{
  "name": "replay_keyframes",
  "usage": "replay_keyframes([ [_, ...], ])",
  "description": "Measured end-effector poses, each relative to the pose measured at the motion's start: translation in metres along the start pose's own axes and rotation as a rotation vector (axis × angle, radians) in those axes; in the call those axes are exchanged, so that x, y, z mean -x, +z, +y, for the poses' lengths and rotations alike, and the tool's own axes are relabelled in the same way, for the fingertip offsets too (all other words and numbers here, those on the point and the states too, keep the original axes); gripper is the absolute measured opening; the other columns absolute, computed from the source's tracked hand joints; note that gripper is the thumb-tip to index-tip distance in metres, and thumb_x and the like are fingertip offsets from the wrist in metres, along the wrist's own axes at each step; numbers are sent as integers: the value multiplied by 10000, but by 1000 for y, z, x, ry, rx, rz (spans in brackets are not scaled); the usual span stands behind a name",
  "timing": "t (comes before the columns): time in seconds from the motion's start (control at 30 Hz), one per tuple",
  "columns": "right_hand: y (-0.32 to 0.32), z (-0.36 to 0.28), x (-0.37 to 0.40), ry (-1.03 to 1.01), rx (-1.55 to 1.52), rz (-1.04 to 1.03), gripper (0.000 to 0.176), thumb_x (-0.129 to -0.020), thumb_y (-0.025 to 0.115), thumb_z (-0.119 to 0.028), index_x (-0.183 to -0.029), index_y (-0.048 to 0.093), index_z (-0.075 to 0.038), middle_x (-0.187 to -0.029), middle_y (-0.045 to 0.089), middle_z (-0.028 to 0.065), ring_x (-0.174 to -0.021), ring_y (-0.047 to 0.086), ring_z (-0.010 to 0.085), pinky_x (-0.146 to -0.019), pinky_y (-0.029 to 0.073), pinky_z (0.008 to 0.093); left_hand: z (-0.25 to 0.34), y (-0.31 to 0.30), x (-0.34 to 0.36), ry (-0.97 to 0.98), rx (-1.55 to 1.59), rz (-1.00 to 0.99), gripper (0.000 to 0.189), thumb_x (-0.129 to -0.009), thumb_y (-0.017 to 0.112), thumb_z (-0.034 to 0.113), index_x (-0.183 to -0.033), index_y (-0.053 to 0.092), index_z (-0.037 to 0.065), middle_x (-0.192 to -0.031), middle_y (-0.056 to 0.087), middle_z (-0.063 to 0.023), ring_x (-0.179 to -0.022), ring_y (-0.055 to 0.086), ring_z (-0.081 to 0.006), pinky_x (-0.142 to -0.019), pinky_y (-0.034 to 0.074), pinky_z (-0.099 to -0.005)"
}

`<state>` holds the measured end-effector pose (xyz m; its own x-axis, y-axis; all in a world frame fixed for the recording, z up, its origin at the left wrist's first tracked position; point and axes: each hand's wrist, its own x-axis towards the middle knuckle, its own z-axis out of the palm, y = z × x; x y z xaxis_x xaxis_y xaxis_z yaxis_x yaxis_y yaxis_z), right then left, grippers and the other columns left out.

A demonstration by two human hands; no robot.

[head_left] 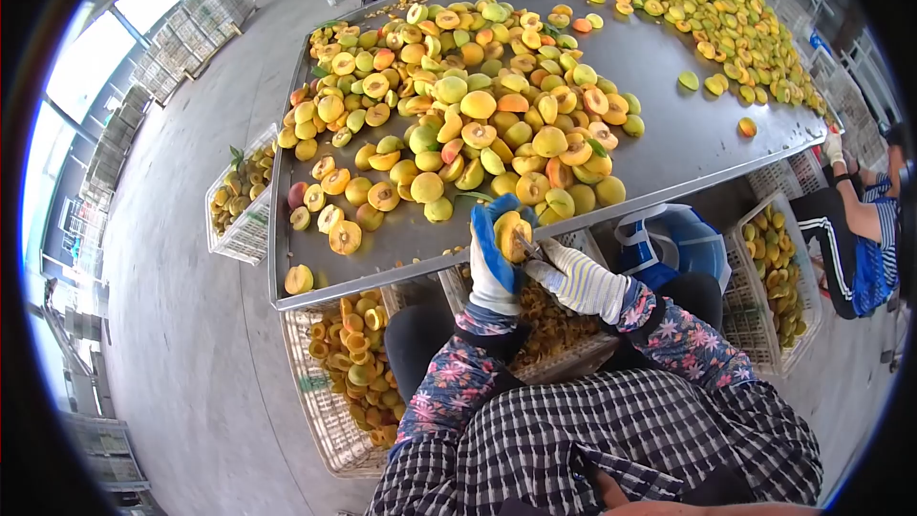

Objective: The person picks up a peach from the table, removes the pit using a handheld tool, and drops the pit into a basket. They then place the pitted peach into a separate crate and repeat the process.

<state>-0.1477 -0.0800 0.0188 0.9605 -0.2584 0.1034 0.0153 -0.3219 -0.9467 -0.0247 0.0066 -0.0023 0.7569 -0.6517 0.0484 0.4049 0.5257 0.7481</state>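
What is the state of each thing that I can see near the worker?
Left grip, gloved, closed around a fruit
Right grip, gloved, closed on a tool
Table, partly covered
Fruit pile, many pieces cut open
Lower-left crate, filled with cut fruit
Right crate, filled with fruit pieces

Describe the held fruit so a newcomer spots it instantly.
Find the metal table; at its near edge is the left hand, gloved in blue and white. The yellow fruit is held there, unlike the loose fruit pile beyond.
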Motion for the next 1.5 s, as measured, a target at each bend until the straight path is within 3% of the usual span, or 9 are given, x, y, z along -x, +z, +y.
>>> replay_keyframes([
  [0.1,-1,-10,-1,137,-113,-78,372,-1005,508,-166,-1330,453,7,-1158,616,155,-1100,581,282,-977,432,369,-7,-2,3,424,-688,17,349,-1047,431,273,-1178,531,-34,-1140,597,-133,-1045,616,-238,-957,505,-368],
  [0.4,-2,8,2,120,107,-176,319,-1046,436,-253,-1204,551,-1,-1120,627,147,-1018,610,244,-887,481,342,-7,-38,-12,306,-900,-238,167,-963,563,119,-1093,573,14,-995,653,-108,-881,668,-240,-788,553,-343],
  [0.6,-6,9,0,-22,564,30,356,-921,589,-223,-1185,512,2,-865,658,239,-825,632,448,-697,507,493,-14,-28,-12,43,-300,4,318,-904,635,122,-1191,571,2,-1065,665,-122,-906,681,-280,-805,557,-376],
  [0.7,-4,-12,3,59,649,-53,352,-908,588,-208,-1170,487,5,-815,645,237,-787,628,447,-681,496,515,-7,-35,-14,781,-1249,-144,333,-1022,508,263,-1174,589,-22,-1009,690,-105,-875,685,-227,-785,558,-346],
  [0.83,13,26,4,-215,359,75,329,-952,581,-276,-1150,499,-26,-720,621,180,-595,615,372,-544,484,456,25,-19,-17,-364,-319,-109,333,-993,542,208,-1197,623,-41,-983,709,-98,-857,682,-164,-846,531,-298],
  [0.93,12,-18,9,524,-448,-144,339,-983,567,-377,-1147,518,-85,-674,559,41,-459,529,186,-431,411,317,16,-31,-13,291,-858,-365,359,-983,560,226,-1233,578,-32,-929,716,-117,-816,696,-182,-767,550,-304],
  [1.27,-2,-38,9,751,-875,-190,353,-980,563,-469,-1032,556,-120,-626,454,-39,-437,403,92,-403,295,254,19,-18,-16,755,-1036,-379,384,-953,568,98,-1318,524,-14,-1029,705,-126,-878,699,-225,-796,560,-313],
  [1.4,3,-47,17,673,-616,-85,349,-984,556,-470,-1003,552,-122,-630,456,-38,-437,400,93,-406,296,254,16,-2,-15,-341,-14,-152,316,-1000,584,254,-1096,663,-36,-888,711,-68,-757,661,-115,-681,537,-239],
  [1.5,-2,-49,23,708,-691,-92,346,-988,547,-471,-991,548,-125,-633,457,-36,-436,397,94,-404,295,248,14,8,-14,-329,-236,-47,340,-1006,575,282,-933,671,-35,-804,695,-113,-634,664,-172,-562,540,-282],
])
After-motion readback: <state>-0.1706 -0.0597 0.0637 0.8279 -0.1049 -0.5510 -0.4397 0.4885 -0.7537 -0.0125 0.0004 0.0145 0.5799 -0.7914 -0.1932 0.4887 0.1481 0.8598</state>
